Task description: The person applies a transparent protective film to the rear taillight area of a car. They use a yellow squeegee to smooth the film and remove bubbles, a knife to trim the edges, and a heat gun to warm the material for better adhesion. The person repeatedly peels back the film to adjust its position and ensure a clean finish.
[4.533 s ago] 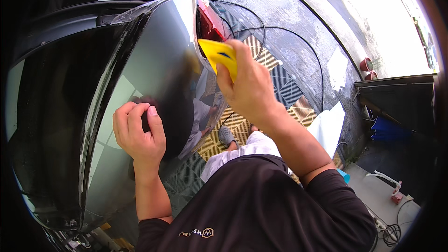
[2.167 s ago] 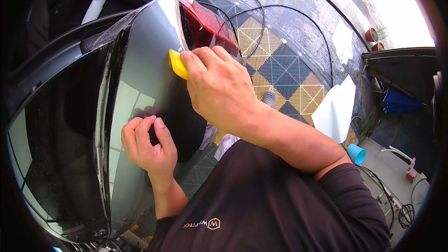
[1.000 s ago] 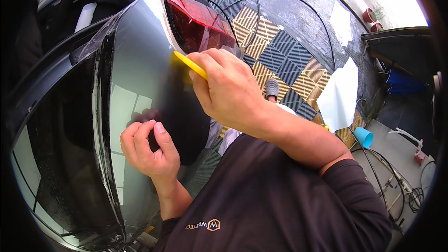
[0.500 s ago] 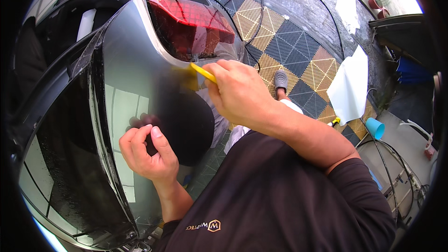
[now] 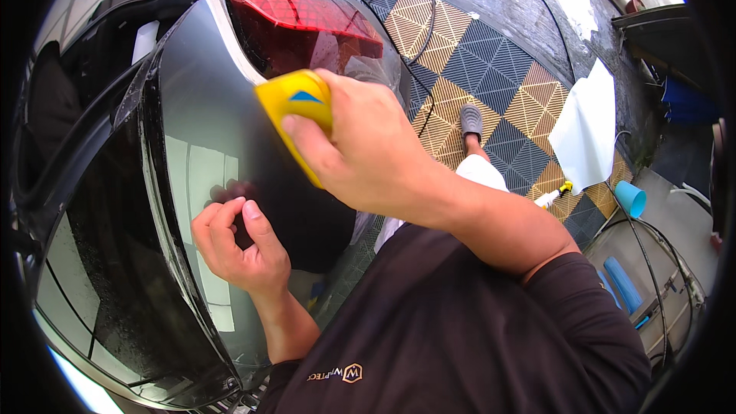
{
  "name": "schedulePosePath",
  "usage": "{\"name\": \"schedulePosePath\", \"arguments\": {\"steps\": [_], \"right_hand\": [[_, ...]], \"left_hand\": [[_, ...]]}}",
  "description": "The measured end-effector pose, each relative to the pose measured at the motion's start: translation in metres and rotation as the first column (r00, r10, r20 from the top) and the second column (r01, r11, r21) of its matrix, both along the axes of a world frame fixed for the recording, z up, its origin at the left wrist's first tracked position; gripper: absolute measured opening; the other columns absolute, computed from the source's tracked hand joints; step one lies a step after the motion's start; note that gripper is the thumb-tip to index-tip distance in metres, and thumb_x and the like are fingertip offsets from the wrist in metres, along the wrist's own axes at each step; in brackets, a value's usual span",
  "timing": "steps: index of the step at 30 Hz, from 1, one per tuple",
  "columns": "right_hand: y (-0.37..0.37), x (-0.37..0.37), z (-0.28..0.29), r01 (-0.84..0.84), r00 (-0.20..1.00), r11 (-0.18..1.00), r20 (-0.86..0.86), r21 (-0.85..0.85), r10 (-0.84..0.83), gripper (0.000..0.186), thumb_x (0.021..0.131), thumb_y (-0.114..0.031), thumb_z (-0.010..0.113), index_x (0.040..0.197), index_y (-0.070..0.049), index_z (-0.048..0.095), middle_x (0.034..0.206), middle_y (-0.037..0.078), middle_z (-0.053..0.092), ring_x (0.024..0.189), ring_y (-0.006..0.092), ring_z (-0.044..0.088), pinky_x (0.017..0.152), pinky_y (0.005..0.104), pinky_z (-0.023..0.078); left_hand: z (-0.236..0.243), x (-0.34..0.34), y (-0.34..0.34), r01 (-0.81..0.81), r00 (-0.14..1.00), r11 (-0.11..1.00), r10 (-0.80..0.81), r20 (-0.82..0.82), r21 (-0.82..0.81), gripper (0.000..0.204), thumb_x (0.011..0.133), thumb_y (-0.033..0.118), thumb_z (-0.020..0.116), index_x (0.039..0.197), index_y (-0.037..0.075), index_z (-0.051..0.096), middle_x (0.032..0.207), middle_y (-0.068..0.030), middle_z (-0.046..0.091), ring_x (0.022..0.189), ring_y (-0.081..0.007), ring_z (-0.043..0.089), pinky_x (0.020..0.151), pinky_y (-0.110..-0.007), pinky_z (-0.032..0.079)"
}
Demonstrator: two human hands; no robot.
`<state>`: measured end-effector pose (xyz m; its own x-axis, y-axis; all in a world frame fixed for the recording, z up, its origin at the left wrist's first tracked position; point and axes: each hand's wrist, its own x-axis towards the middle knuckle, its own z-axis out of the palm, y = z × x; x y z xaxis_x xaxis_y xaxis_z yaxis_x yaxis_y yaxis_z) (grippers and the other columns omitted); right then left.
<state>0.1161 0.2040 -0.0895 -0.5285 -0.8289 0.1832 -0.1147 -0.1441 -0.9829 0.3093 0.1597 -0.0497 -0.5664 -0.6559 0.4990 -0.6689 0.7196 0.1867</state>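
Note:
My right hand (image 5: pixel 368 138) grips a flat yellow squeegee (image 5: pixel 295 96) with a blue mark on its face. The squeegee is over the glossy dark grey car body panel (image 5: pixel 207 100), just below the red tail light (image 5: pixel 307 19); whether its edge touches the panel I cannot tell. A pale strip borders the lamp, and clear film shows around its lower right corner. Lower on the panel is my left hand (image 5: pixel 245 249), fingers curled in with the thumb close to them. Nothing shows in it, and the panel mirrors its fingers.
Dark rear glass (image 5: pixel 100 284) lies to the left. Gold and black floor tiles (image 5: pixel 491 69) carry a black hose (image 5: pixel 433 0), a white sheet (image 5: pixel 586 130) and a yellow-topped bottle (image 5: pixel 553 195). A blue cup (image 5: pixel 630 199) and a blue roll (image 5: pixel 622 285) are at right. My shoe (image 5: pixel 471 120) stands on the tiles.
The squeegee has swung from edge-on to showing its broad face. My right hand has shifted slightly left with it. My left hand has barely moved.

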Motion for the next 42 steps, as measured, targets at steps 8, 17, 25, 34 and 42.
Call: {"name": "schedulePosePath", "arguments": {"steps": [8,17,25,34,42], "right_hand": [[0.013,-0.029,-0.056,-0.193,0.908,0.913,0.418,0.359,0.028,0.030,0.091,-0.021,0.062,0.106,0.004,0.066,0.088,0.018,0.074,0.082,0.0300,0.075,0.075,0.0408,0.059],[0.006,-0.019,-0.083,-0.030,0.961,0.944,0.269,0.330,-0.064,0.031,0.092,-0.023,0.061,0.108,0.003,0.063,0.091,0.021,0.073,0.083,0.0322,0.074,0.075,0.0422,0.059],[-0.010,0.011,-0.043,-0.091,0.948,0.992,0.314,0.091,0.058,0.034,0.088,-0.024,0.064,0.102,0.007,0.062,0.091,0.029,0.069,0.088,0.0435,0.069,0.080,0.0473,0.054],[0.008,0.032,-0.044,0.275,0.845,0.909,-0.371,-0.314,-0.384,0.018,0.081,-0.014,0.064,0.097,-0.006,0.065,0.092,0.010,0.063,0.091,0.0292,0.062,0.081,0.0407,0.051],[0.028,0.015,-0.132,0.331,0.850,0.937,-0.395,-0.114,-0.349,0.032,0.075,-0.010,0.069,0.107,-0.008,0.066,0.101,0.006,0.065,0.090,0.0264,0.059,0.083,0.0394,0.047]], "left_hand": [[-0.001,0.002,-0.002,0.048,0.999,0.999,-0.048,-0.011,-0.003,0.007,0.089,0.008,0.066,0.094,0.004,0.066,0.092,-0.0082,0.057,0.076,-0.0203,0.053,0.060,-0.032,0.040],[0.002,0.000,-0.006,0.072,0.997,0.997,-0.071,0.010,-0.024,0.006,0.093,0.008,0.065,0.092,0.002,0.065,0.091,-0.0063,0.060,0.078,-0.0165,0.054,0.064,-0.028,0.041],[0.000,0.008,-0.004,0.082,0.990,0.997,-0.082,-0.113,-0.003,0.004,0.093,0.005,0.064,0.094,0.001,0.064,0.090,-0.0053,0.057,0.073,-0.0135,0.047,0.062,-0.027,0.038],[0.016,0.002,-0.005,0.111,0.994,0.990,-0.111,-0.002,0.091,0.008,0.096,0.004,0.062,0.101,-0.001,0.065,0.095,-0.0049,0.061,0.085,-0.0162,0.056,0.080,-0.027,0.045],[0.051,-0.141,-0.061,0.609,0.507,0.761,-0.589,0.629,0.222,0.019,0.090,0.004,0.066,0.109,-0.001,0.068,0.107,-0.0138,0.066,0.100,-0.0308,0.063,0.088,-0.039,0.049]]}}
